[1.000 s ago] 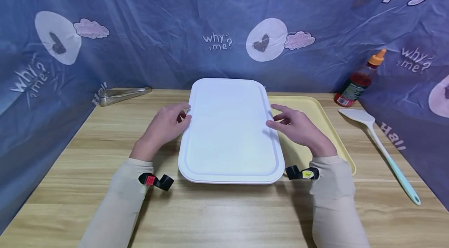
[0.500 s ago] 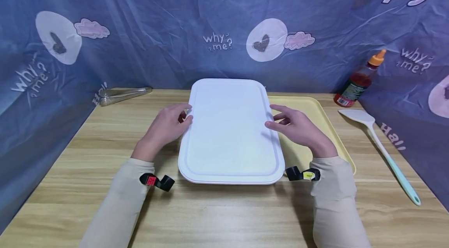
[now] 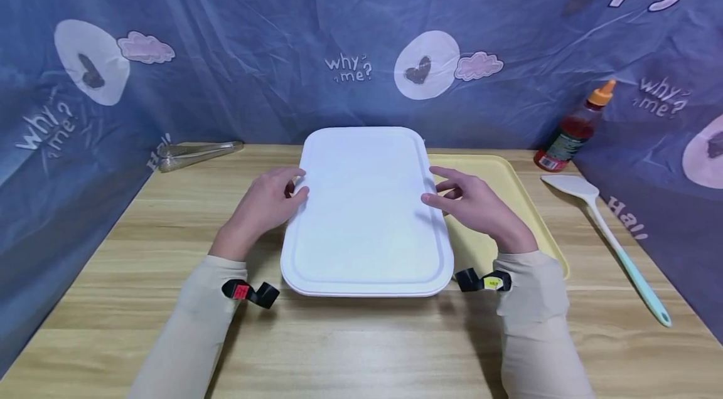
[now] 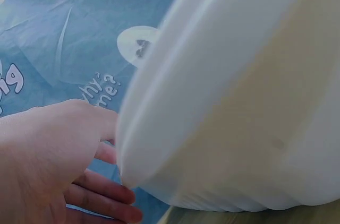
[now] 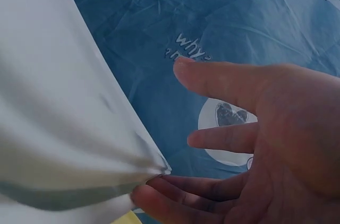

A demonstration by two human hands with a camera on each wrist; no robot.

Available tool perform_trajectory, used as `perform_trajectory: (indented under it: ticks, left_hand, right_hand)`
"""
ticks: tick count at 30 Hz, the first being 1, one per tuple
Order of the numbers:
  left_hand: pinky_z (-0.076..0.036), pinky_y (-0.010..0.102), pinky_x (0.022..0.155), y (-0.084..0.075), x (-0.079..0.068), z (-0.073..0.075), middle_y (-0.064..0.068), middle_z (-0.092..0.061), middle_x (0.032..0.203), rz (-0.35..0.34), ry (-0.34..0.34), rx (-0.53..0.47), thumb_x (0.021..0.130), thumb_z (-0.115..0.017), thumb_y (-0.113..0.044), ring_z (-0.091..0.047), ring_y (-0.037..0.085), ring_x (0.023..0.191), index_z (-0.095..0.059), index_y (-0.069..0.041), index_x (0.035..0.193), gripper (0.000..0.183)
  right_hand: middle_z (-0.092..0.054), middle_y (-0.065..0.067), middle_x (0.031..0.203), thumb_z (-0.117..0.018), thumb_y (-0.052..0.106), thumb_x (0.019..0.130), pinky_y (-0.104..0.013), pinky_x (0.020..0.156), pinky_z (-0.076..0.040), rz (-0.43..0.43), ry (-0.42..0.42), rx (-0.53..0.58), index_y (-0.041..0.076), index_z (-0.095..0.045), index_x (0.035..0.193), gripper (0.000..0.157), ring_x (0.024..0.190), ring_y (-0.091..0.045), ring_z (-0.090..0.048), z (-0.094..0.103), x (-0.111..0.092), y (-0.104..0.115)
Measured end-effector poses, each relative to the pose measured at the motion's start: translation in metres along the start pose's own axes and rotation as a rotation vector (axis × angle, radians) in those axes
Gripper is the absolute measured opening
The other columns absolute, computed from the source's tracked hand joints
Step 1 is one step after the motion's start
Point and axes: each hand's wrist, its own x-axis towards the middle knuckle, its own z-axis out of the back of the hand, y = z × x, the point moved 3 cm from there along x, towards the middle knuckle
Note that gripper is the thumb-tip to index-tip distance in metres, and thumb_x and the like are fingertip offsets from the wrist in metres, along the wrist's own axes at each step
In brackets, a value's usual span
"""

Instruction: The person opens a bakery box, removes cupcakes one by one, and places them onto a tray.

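A white lidded plastic box, rectangular with rounded corners and a raised line round its top, lies lengthwise in the middle of the head view. My left hand is at its left side, thumb and index finger right at the rim. In the left wrist view, that thumb goes behind the rim while the lower fingers extend loosely below it. On the other side is my right hand. The right wrist view shows its thumb raised apart from the box, with lower fingertips at the edge.
A pale yellow tray lies partly under or behind the box. Metal tongs are at the back left. At the right are a sauce bottle with an orange cap and a white spatula. A blue printed cloth encloses the wooden table.
The whole head view has shifted slightly to the left. Both hands keep their places at the sides of the box.
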Motion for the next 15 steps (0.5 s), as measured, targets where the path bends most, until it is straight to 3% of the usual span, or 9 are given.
perform_trajectory:
  ticks: [9,15]
  left_hand:
    - [-0.048,0.040,0.080,0.0005,-0.0027,0.0061,0.014,-0.065,0.103,0.015,0.012,0.000,0.099,-0.057,-0.031,-0.056,0.028,0.090,-0.058,-0.008,0.139,0.046]
    - [-0.047,0.039,0.078,0.0011,-0.0069,0.0105,0.012,-0.064,0.102,0.034,0.012,-0.026,0.100,-0.057,-0.033,-0.055,0.027,0.090,-0.057,-0.010,0.140,0.047]
  right_hand:
    - [-0.061,-0.024,0.133,-0.071,0.034,0.093,-0.040,0.085,-0.057,-0.019,0.014,0.047,0.010,-0.037,0.156,0.075,0.082,-0.020,-0.068,-0.0039,0.0003,0.0047]
    - [-0.062,-0.022,0.132,-0.071,0.036,0.093,-0.033,0.082,-0.055,-0.010,-0.002,0.006,0.011,-0.040,0.155,0.074,0.091,-0.022,-0.068,-0.0024,-0.0016,0.0098]
